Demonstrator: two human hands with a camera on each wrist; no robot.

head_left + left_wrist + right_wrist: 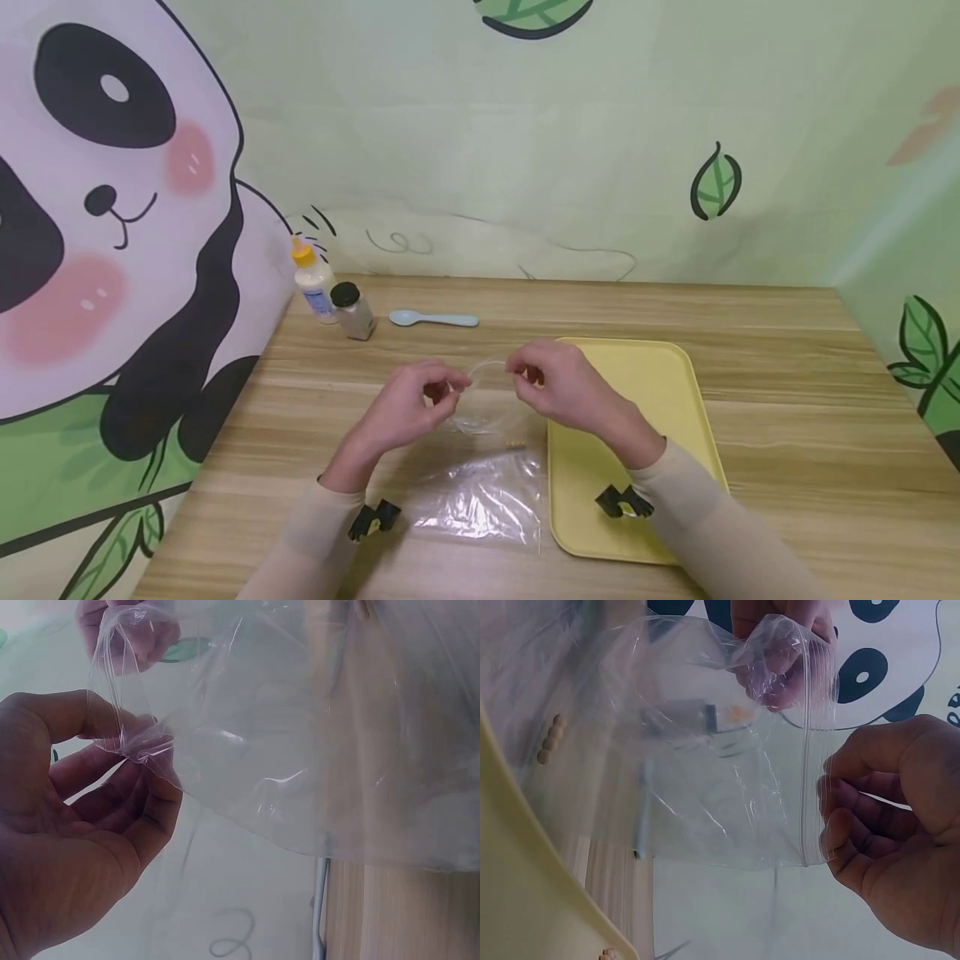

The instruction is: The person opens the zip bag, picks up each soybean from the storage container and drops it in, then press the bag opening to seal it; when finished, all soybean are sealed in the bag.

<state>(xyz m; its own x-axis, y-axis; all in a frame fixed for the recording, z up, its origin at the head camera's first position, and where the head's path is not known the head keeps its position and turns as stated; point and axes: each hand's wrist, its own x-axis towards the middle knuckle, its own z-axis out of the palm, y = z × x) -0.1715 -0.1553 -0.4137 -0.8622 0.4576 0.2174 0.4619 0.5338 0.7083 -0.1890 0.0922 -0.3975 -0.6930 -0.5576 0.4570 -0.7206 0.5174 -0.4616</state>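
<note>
While the upper edge of a clear plastic bag (pixel 727 799) is held between the two hands, its thin walls are left hanging below the fingers, creased and see-through. By the left hand (pixel 411 408) one part of the edge is pinched, with the film bunched at the fingertips; by the right hand (pixel 558 385) another part is pinched beside the zip strip (pixel 807 787) (a narrow curve of plastic is stretched across the gap between them). Both hands are kept narrow, fingers curled, just apart from each other.

Below the hands, shiny clear film (pixel 480 504) is spread over the wooden table (pixel 810 375); whether it belongs to the same bag cannot be told. Near it, under the right hand, a short row of brown beads (pixel 516 444) can be seen, though whether it is enclosed by plastic is unclear. Beneath the right forearm a yellow tray (pixel 637 375) is placed. Beyond the left hand a pale blue spoon (pixel 450 320) is laid flat, and farther to its left a small jar (pixel 354 317) with a black lid is stood just beside a glue bottle (pixel 313 283) with an orange cap. Left of the left hand, a panda (pixel 150 233) is pictured on the wall (pixel 450 125)
</note>
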